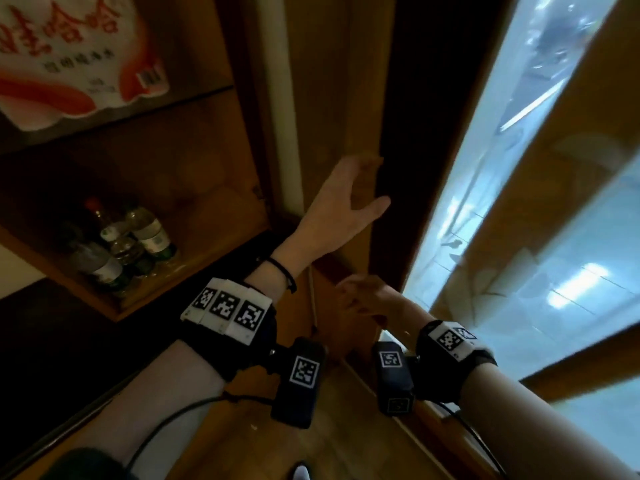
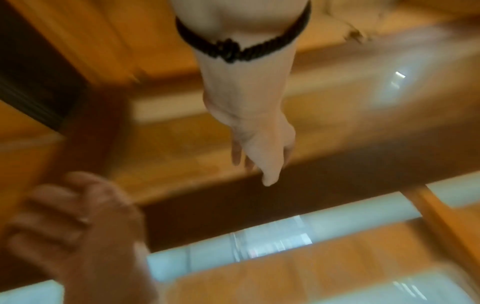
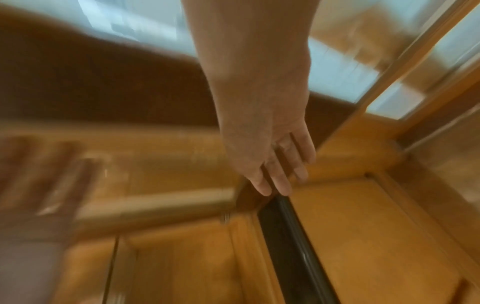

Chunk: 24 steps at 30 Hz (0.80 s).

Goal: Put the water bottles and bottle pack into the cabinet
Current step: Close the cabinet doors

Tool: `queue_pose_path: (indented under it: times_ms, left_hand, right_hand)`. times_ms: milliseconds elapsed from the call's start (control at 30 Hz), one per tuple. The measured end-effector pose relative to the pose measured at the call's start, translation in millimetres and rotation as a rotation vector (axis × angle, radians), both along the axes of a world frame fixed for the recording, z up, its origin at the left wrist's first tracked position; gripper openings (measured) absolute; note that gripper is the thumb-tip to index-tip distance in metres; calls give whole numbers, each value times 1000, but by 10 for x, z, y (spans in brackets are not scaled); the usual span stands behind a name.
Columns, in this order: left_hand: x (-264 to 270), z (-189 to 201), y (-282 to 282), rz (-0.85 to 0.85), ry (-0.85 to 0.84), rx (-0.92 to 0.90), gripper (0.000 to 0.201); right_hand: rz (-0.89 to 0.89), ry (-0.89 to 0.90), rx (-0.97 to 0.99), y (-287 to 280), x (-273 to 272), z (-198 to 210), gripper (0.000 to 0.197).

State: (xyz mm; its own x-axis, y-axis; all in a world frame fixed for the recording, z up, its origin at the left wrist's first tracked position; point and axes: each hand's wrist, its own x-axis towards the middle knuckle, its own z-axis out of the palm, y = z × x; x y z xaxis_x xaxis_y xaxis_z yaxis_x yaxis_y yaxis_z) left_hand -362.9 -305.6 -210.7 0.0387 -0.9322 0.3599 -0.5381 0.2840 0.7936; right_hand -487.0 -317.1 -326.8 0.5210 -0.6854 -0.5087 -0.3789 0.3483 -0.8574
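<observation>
The bottle pack [image 1: 65, 60], wrapped in white and red plastic, lies on the cabinet's upper shelf at the top left. Several water bottles [image 1: 117, 244] stand together on the lower shelf [image 1: 194, 271]. My left hand [image 1: 349, 199] is raised against a wooden door panel [image 1: 339, 98], fingertips at its right edge and thumb spread; its fingers [image 2: 270, 174] look fairly straight. Lower down, my right hand [image 1: 360, 299] is blurred near the same woodwork. Its straight fingers [image 3: 280, 174] touch a wooden edge above a black strip [image 3: 291, 236]. Neither hand holds anything.
A glass-paned door [image 1: 519, 168] with a wooden frame fills the right side and reflects lights. The cabinet's open compartment is on the left, with a dark surface [image 1: 52, 341] below it. Both wrist views are smeared by motion.
</observation>
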Motion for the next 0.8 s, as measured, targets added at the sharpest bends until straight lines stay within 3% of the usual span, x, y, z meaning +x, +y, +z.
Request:
queue_pose_path:
  times_ms: [100,300,400,500,567,633,700,800]
  left_hand:
    - [-283,156,-98,53,1,-88,70]
    - [-556,254,-240,327,49,-149,100]
    - [-630,273,-258,343,53,-105,116]
    - [-724,292,-281,402,37,-92,116]
    - [-771,319,-289,451,18,-94,112]
    - [-781,357,-295,472,-21,-70,111]
    - [-748,387,-282,471,-65,-56,111]
    - [-672,403,-175,454,-109,-46,110]
  right_hand:
    - [-41,73,-85,-140,-290,-54,29]
    - [-80,164,-187,-215,-665,137,31]
    - [-360,211,-394,-187,-711,242,29]
    - [-698,57,-595,-168,-625,472,20]
    - [-654,-137,-622,-180,-545,673,24]
    - [-571,-330,-461,-171,-487,826,34]
    - [-568,-349,-362,-200,-440,851,39]
    - [-592,-275,-372,-183,-356,789,44]
